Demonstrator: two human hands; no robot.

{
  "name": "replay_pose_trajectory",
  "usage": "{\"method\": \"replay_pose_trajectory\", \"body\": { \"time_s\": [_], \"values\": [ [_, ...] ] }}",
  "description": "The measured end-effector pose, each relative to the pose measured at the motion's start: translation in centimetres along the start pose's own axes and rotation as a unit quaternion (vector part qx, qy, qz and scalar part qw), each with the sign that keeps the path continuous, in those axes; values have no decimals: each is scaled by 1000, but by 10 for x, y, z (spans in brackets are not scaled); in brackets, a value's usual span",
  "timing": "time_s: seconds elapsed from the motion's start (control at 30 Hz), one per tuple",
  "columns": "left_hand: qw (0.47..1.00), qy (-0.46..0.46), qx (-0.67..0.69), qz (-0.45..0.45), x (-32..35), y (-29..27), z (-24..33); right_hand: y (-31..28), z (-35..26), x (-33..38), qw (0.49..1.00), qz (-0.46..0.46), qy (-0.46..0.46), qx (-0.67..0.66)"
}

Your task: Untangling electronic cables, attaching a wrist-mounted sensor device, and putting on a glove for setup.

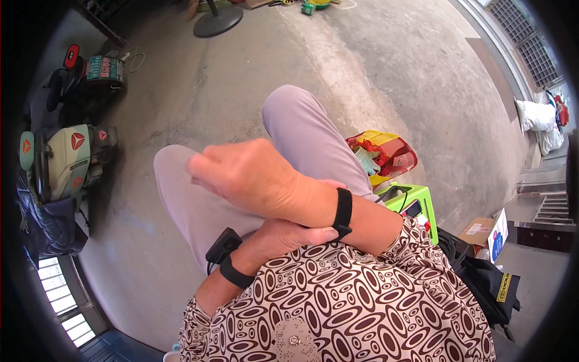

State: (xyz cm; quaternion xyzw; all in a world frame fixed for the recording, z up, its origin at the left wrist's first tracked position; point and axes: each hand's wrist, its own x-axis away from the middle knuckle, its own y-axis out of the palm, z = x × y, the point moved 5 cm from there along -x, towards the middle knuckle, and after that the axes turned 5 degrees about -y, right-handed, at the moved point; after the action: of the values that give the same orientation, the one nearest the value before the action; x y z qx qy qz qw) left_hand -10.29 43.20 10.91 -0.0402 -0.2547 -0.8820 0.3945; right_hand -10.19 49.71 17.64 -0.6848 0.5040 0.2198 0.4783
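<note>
My left hand (278,238) comes in from the lower left and is closed around my right wrist. Its thumb lies against the black wrist strap (343,211) there, while its other fingers are mostly hidden beneath the right arm. Crossing above it, my right hand (244,175) points left over my lap, its fingers curled into a loose fist and slightly blurred. Nothing shows in that fist. A second black strap (235,274) circles my left wrist, with a small black device (224,245) beside it.
Beside my right leg are a red and yellow bag (395,145) and a bright green stool (427,208) with small items. A black bag (491,283) and cardboard box (473,232) lie farther right. Scooters (72,154) stand left; a round black base (218,23) stands ahead.
</note>
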Motion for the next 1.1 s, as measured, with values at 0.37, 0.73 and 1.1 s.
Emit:
{"method": "replay_pose_trajectory", "body": {
  "time_s": [0.37, 0.73, 1.1],
  "values": [
    [1000, 19, 9, -19, 0, -7, -24, 17, 13, 2, 619, 57, 433, -653],
    [960, 89, 209, 166, 10, -71, -14, 18, 89, 45, 558, 143, 506, -642],
    [903, 105, 304, 284, 16, -121, -10, 3, 128, 65, 592, 212, 497, -599]
  ]
}}
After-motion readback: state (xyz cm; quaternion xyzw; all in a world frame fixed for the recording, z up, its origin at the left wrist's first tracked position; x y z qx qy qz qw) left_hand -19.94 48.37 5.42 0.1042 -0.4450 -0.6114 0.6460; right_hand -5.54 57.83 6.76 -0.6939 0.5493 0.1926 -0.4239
